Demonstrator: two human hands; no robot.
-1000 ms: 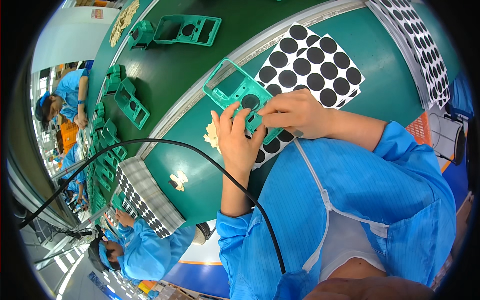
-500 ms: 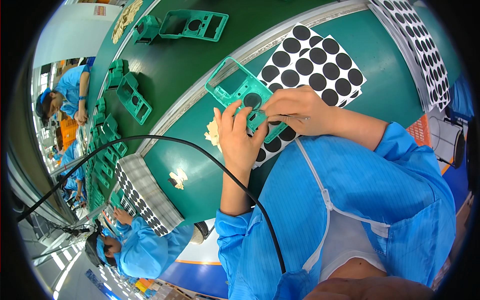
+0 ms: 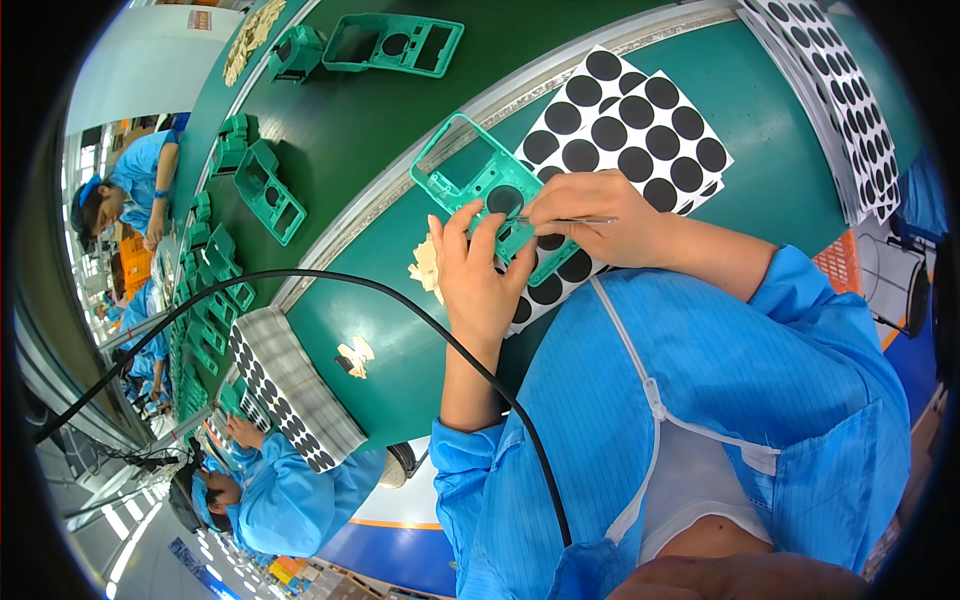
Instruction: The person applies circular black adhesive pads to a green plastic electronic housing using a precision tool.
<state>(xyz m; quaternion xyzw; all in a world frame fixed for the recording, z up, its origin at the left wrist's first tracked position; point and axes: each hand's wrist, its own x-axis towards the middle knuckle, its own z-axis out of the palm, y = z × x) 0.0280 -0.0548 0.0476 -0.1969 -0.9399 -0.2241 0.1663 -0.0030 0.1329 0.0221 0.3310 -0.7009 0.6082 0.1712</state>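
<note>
A green plastic housing point(image 3: 465, 165) with a rectangular opening lies under my hands on the green bench, partly over the sticker sheets. A black round disc point(image 3: 505, 200) sits in its round recess. My left hand point(image 3: 475, 268) steadies the near left edge of the housing, fingers and thumb curled on it. My right hand point(image 3: 600, 215) pinches thin metal tweezers point(image 3: 590, 219). Their tip is at the housing beside the disc, mostly hidden by my fingers. White sheets of black round stickers point(image 3: 634, 138) lie just beyond my right hand.
Beyond a metal rail, a dark green conveyor point(image 3: 480, 50) carries more green housings point(image 3: 395, 45). Peeled backing scraps point(image 3: 355, 357) lie on the bench. At left stands a stack of sticker sheets point(image 3: 285, 395) beside a co-worker point(image 3: 285, 490). A black cable point(image 3: 390, 290) crosses the view.
The tweezers have swung in my right hand, their rear end now higher. Housings on the conveyor have shifted slightly to the right. My left hand stays in place.
</note>
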